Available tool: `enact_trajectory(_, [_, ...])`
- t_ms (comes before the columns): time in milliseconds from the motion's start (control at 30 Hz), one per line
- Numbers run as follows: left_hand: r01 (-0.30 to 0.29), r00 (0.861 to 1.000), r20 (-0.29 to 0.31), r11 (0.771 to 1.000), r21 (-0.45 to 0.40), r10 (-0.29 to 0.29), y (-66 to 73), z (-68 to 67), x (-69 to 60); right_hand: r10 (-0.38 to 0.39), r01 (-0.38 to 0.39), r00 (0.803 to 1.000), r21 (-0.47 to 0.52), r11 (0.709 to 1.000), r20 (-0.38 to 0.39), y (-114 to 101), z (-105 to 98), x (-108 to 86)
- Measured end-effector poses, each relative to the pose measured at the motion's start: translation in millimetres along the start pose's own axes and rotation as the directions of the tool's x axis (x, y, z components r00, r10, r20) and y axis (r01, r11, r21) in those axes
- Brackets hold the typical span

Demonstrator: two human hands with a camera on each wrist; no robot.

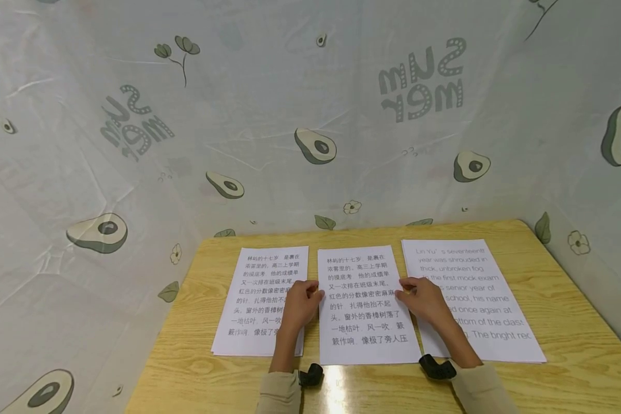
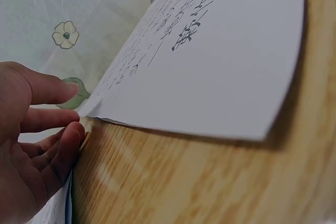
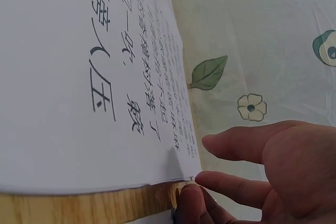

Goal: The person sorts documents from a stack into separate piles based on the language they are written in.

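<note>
A printed sheet of Chinese text (image 1: 364,351), which looks like the top of a stack, lies in the middle of three on the table, between both hands. At its left edge is my left hand (image 1: 302,305), its fingertips by the paper's side. In the left wrist view the thumb (image 2: 60,90) stands apart from the index finger, which meets the paper edge. My right hand (image 1: 424,299) is at the right edge; in the right wrist view its index finger (image 3: 231,186) touches the side, while the thumb (image 3: 236,142) is held away. Neither hand visibly pinches the paper.
Another Chinese-text stack (image 1: 259,345) lies at left, partly under my left forearm. An English-text stack (image 1: 497,348) lies at right, partly covered by my right hand and forearm. The wooden table (image 1: 181,368) ends at an avocado-print curtain (image 1: 269,115) behind and beside it.
</note>
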State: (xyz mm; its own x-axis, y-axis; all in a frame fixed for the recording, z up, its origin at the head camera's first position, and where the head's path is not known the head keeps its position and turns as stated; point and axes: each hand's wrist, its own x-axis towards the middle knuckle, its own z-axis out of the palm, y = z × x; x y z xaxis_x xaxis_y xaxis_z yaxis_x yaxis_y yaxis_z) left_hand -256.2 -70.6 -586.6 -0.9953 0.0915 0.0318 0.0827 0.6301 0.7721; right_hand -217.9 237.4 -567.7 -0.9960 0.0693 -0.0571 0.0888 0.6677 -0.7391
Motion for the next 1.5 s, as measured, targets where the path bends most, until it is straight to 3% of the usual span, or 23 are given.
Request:
enact_trajectory(1000, [0.014,1.0,0.001,1.0,0.019,-0.014,0.6,2.4,-0.9,-0.032,0.032,0.999,-0.004,0.999,-0.004,3.1,2.2,1.0])
enact_trajectory(1500, [0.008,1.0,0.029,0.99,-0.143,-0.004,9.6,-0.3,-2.9,-0.025,0.027,0.999,0.125,0.992,-0.02,-8.3,0.8,-2.1])
